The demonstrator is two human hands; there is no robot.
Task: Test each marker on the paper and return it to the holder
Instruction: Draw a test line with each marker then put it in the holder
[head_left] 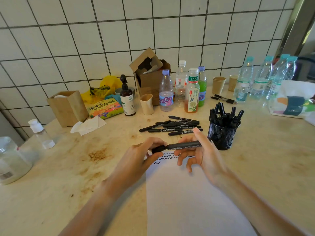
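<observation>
Both hands' fingers pinch one slim black marker (183, 145): left (144, 155) cap, right (202, 155) barrel.

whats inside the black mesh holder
The black mesh holder is packed with black markers standing upright, their tops sticking out above the rim. Their lower ends and the holder's bottom are hidden.

Both bare forearms reach in from the lower edge and converge over the top of the paper (196, 193). The left hand (144, 155) has its thumb and forefinger curled, pinching the cap end of a black marker (177, 145) held level above the paper. The right hand (201, 154) pinches the marker's barrel, its forefinger stretched straight along the far side, its other fingers hanging loosely curled beneath, palm turned toward the left hand.
</observation>
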